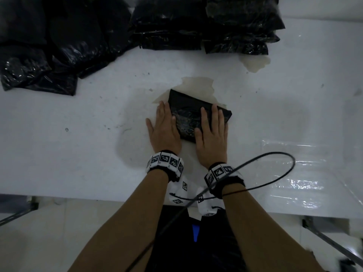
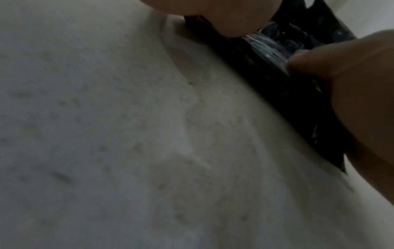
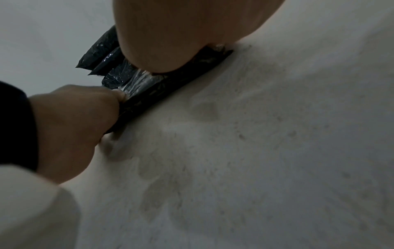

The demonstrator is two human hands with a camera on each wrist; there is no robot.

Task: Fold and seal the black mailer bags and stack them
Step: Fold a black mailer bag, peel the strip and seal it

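Pressing folded black mailer bag point(image 1: 188, 107) onto white table point(image 1: 78, 138), left hand point(image 1: 164, 127) flat, fingers straight; right hand point(image 1: 213, 132) likewise flat, gripping nothing

The white counter point(image 1: 78, 134) is scuffed and speckled, its surface layer peeled away in two patches point(image 1: 255, 62). On it lie a folded black mailer bag point(image 1: 188, 107) at the centre, loose black bags point(image 1: 49, 46) at far left, two stacks of folded bags point(image 1: 206, 26) at the far edge, and clear plastic film point(image 1: 304, 173) at right.
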